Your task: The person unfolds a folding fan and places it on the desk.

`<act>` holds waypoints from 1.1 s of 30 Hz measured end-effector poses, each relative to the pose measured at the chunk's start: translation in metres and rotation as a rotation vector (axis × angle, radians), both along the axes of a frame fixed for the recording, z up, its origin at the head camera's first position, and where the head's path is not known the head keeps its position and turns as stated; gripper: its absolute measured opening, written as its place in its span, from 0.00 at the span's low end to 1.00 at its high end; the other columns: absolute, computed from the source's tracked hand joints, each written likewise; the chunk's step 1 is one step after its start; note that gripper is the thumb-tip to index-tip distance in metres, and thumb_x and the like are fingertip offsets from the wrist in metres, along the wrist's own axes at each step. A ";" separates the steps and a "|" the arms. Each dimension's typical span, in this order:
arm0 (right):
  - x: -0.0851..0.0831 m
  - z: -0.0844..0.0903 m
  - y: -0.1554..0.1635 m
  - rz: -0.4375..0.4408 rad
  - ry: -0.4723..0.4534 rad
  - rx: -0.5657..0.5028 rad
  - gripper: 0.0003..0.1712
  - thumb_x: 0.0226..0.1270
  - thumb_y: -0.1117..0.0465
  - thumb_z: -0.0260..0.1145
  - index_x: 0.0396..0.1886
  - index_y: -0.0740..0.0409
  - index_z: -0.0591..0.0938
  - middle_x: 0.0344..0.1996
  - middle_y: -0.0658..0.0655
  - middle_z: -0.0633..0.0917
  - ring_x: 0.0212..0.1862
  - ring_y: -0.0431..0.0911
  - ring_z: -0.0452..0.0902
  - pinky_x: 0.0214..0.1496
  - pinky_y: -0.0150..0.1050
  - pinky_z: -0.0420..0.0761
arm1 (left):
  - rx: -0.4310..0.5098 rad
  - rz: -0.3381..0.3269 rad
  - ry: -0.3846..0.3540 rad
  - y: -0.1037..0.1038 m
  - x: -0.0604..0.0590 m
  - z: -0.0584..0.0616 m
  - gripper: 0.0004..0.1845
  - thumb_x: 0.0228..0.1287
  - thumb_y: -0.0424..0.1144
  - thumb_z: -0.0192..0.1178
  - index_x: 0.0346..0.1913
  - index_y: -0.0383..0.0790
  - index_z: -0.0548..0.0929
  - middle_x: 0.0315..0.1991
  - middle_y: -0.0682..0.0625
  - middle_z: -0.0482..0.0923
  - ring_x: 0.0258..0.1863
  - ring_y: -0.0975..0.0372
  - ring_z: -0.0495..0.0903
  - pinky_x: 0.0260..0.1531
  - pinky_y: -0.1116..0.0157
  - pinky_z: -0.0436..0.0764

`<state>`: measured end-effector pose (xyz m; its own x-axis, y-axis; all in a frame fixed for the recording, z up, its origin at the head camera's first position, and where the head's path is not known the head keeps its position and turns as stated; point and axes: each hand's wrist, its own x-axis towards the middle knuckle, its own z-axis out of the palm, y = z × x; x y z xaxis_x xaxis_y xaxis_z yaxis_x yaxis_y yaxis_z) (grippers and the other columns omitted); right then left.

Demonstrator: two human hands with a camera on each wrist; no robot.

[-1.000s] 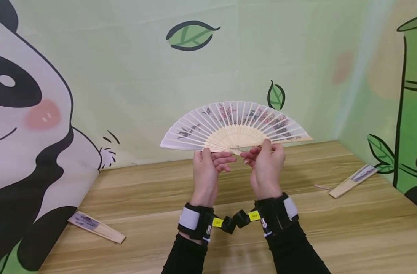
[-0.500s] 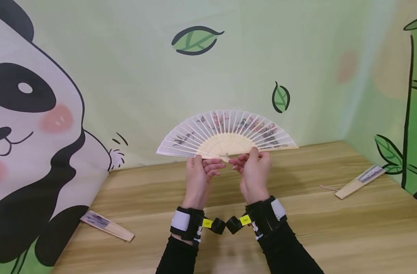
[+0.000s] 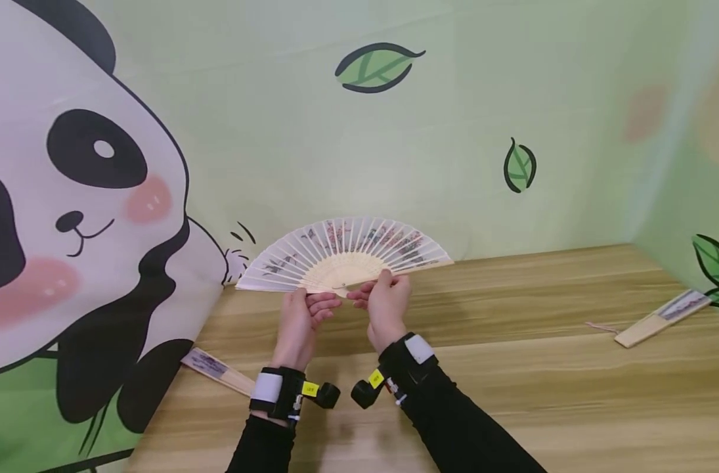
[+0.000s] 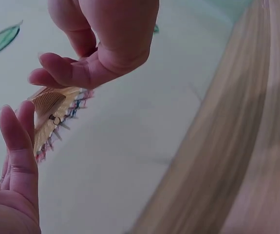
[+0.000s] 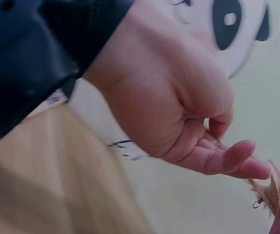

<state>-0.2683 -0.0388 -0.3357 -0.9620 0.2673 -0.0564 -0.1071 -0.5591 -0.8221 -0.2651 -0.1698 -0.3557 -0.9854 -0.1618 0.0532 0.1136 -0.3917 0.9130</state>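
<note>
Both hands up over wooden table (image 3: 513, 368) | left hand (image 3: 297, 322) pinches left end rib of spread white paper-and-bamboo folding fan (image 3: 341, 253) | right hand (image 3: 389, 305) pinches right rib near pivot | fan upright above table's back edge, before green panda wall (image 3: 276, 131) | closed fans (image 3: 217, 370) lie left and (image 3: 660, 317) right

1. A wooden table (image 3: 513, 394) with pale plank grain fills the lower part of the head view.
2. A folded fan (image 3: 217, 370) lies on the table at the left, just beside the panda backdrop.
3. Another folded fan (image 3: 660, 318) lies at the far right of the table, with a thin cord trailing from its near end.
4. A cartoon panda (image 3: 69, 217) (black eye patches, pink cheeks) covers the left wall.
5. Two green leaves are printed on the pale green back wall: a large leaf (image 3: 375, 67) high up, a small leaf (image 3: 519, 165) lower right.
6. More leaf artwork (image 3: 716, 266) shows at the right edge.
</note>
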 end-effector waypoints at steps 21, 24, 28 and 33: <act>-0.016 -0.066 -0.086 0.053 -0.107 0.018 0.08 0.79 0.63 0.45 0.41 0.65 0.65 0.20 0.61 0.80 0.16 0.45 0.80 0.18 0.34 0.79 | -0.068 -0.018 -0.213 -0.099 -0.009 -0.051 0.15 0.78 0.33 0.28 0.54 0.30 0.63 0.29 0.45 0.81 0.30 0.61 0.85 0.34 0.70 0.82; -0.017 -0.070 -0.093 0.058 -0.145 -0.007 0.08 0.79 0.64 0.45 0.41 0.67 0.65 0.20 0.63 0.81 0.17 0.46 0.81 0.18 0.34 0.80 | -0.090 -0.037 -0.248 -0.108 -0.006 -0.053 0.18 0.80 0.35 0.28 0.60 0.28 0.62 0.32 0.46 0.82 0.33 0.61 0.85 0.40 0.69 0.82; -0.019 -0.075 -0.100 0.086 -0.195 -0.041 0.09 0.79 0.64 0.45 0.43 0.68 0.66 0.21 0.64 0.81 0.18 0.47 0.81 0.20 0.35 0.81 | -0.073 -0.028 -0.279 -0.116 -0.005 -0.055 0.20 0.80 0.35 0.29 0.64 0.26 0.60 0.32 0.45 0.82 0.34 0.61 0.86 0.42 0.68 0.82; -0.023 -0.086 -0.103 0.085 -0.243 -0.019 0.11 0.79 0.64 0.45 0.45 0.71 0.67 0.22 0.65 0.82 0.18 0.46 0.81 0.21 0.35 0.81 | -0.033 -0.018 -0.341 -0.117 -0.009 -0.062 0.20 0.79 0.32 0.30 0.66 0.24 0.60 0.31 0.44 0.83 0.33 0.61 0.86 0.41 0.67 0.83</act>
